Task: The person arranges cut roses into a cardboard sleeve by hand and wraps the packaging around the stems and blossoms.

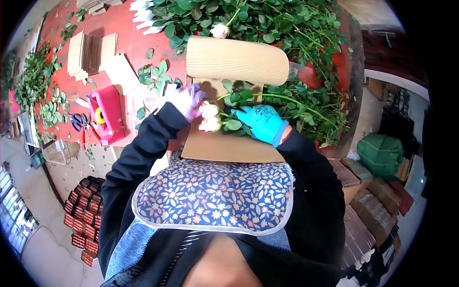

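Note:
Two pale pink roses (209,117) lie side by side on a sheet of brown cardboard (229,147), their leafy stems running to the right. My left hand (190,101), in a thin purple glove, is beside the blooms, its fingers bent together near their left edge; what they may hold is too small to make out. In a blue glove, my right hand (263,123) is closed around the stems just right of the blooms. Behind both hands, a roll of corrugated cardboard (236,58) lies across the red table (158,45).
Piles of leafy stems (306,28) cover the back and right, with one pale rose (219,31) among them. Cardboard pieces (88,55), a pink holder (107,115) with yellow tape, scissors (76,122) and red-handled cutters (87,128) lie to the left.

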A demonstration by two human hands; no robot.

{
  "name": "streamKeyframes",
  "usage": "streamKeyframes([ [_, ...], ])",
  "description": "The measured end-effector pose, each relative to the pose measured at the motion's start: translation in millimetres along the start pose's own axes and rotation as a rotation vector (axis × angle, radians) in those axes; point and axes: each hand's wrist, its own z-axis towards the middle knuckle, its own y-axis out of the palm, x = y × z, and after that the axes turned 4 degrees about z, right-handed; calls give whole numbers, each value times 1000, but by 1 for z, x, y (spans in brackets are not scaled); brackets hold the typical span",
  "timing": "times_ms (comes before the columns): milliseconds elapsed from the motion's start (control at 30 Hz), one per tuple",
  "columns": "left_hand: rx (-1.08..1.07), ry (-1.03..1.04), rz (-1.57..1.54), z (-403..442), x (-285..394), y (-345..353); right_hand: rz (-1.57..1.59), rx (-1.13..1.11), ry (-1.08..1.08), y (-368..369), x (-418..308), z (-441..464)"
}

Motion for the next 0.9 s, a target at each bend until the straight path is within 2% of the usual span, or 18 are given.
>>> streamKeyframes([
  [133, -92, -2, -63, 11, -6, -18, -13, -151, 27, 2, 5, 12],
  [267, -88, -86, -148, 15, -3, -24, -31, -163, 18, 6, 8, 14],
  [333, -177, -113, -270, 19, 3, -27, -44, -179, 9, 5, 8, 19],
  [367, -82, -49, -273, 14, -8, -3, -55, -193, 7, 5, 7, 19],
  [467, -20, -12, -153, 16, -14, -8, -53, -191, 57, -3, 1, 17],
  [533, 29, 4, -111, 17, -16, -13, -63, -146, 57, -4, -3, 15],
  [600, 28, -2, -71, 21, -12, -19, -210, 100, -59, -1, -5, 14],
  [633, -59, -53, -197, 25, -13, -17, -126, 92, -142, 8, 3, 14],
  [667, -66, -50, -195, 26, -11, -18, -121, 95, -138, 11, 3, 15],
  [733, -98, -65, -193, 30, -9, -21, -58, -32, -240, 11, 1, 19],
  [767, -100, -69, -225, 30, -7, -21, -48, 120, -276, 11, 5, 20],
  [867, -75, -97, -372, 29, -3, -14, -86, -31, -43, 8, 9, 26],
  [900, -77, -98, -371, 28, -3, -8, -102, -44, -46, 12, 10, 28],
])
